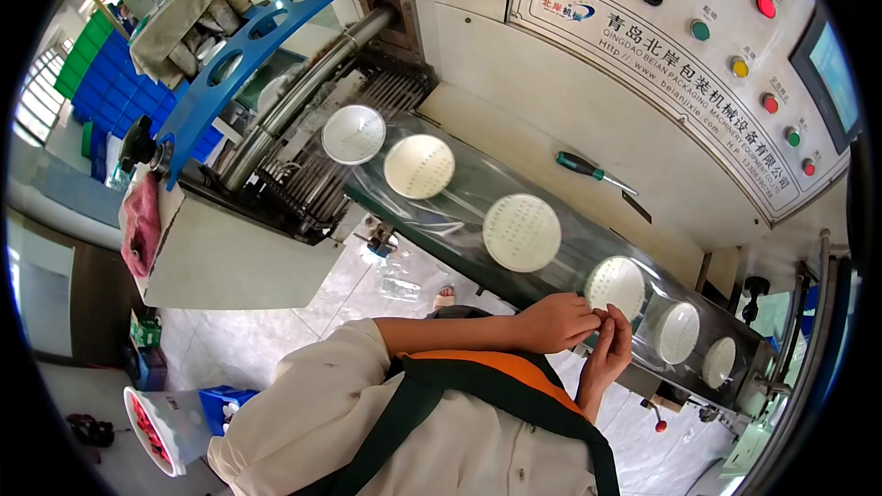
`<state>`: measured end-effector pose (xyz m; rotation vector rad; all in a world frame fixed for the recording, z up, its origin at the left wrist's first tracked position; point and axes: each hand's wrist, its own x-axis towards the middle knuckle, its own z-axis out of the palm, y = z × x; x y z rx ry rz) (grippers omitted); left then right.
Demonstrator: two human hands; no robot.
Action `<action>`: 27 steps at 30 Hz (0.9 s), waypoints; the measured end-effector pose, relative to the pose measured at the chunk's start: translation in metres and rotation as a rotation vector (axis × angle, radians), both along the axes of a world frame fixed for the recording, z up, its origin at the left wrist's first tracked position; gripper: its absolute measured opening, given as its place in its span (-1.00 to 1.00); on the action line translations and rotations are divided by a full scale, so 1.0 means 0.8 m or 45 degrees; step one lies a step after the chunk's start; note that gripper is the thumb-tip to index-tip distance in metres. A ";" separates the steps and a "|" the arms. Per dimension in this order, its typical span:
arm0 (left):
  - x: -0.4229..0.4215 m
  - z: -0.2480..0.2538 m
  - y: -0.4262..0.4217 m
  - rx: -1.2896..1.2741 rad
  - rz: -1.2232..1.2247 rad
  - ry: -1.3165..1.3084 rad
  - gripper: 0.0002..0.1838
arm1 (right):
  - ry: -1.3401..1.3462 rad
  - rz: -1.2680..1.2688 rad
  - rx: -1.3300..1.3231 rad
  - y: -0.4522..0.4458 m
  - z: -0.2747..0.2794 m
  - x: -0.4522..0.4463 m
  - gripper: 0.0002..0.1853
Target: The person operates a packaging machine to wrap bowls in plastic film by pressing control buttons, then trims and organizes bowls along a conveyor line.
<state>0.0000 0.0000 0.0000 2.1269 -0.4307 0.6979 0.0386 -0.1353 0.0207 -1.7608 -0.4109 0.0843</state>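
Observation:
Both my hands meet at the near edge of a film-covered conveyor, beside a round white lidded container [616, 287]. My left hand [557, 322] comes in from the left side of the view with its fingers curled together. Just right of it, my right hand [609, 349] has its fingertips pinched against the other hand's. Whatever lies between the fingertips is too small to make out. More round white containers sit in a row under clear film [459, 211], among them one [522, 232] at the middle and one [678, 332] to the right.
A green-handled screwdriver [581, 166] lies on the machine ledge behind the conveyor. Above it is a control panel [643, 46] with buttons. A blue perforated arm [276, 23] and metal roller [308, 96] stand at the left. A white bin [175, 432] is on the floor, lower left.

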 end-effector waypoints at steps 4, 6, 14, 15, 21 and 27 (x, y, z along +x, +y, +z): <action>0.002 -0.002 -0.001 -0.005 0.005 -0.006 -0.87 | -0.005 -0.003 0.011 0.001 0.001 0.001 -0.81; -0.001 -0.001 -0.002 -0.002 0.007 0.011 -0.88 | 0.000 0.000 0.014 0.001 0.000 -0.001 -0.81; 0.008 0.003 -0.010 0.016 0.012 0.044 -0.87 | -0.093 0.013 0.106 -0.008 0.037 0.065 -0.76; 0.009 0.000 -0.003 0.046 0.011 0.060 -0.86 | -0.114 -0.030 0.042 0.000 0.061 0.088 -0.74; 0.015 0.009 0.003 0.094 -0.082 0.039 -0.84 | -0.595 -0.213 0.296 0.030 0.132 0.336 -0.55; -0.008 0.006 0.002 0.057 0.040 -0.053 -0.86 | -0.584 -0.130 0.356 0.004 0.171 0.501 -0.66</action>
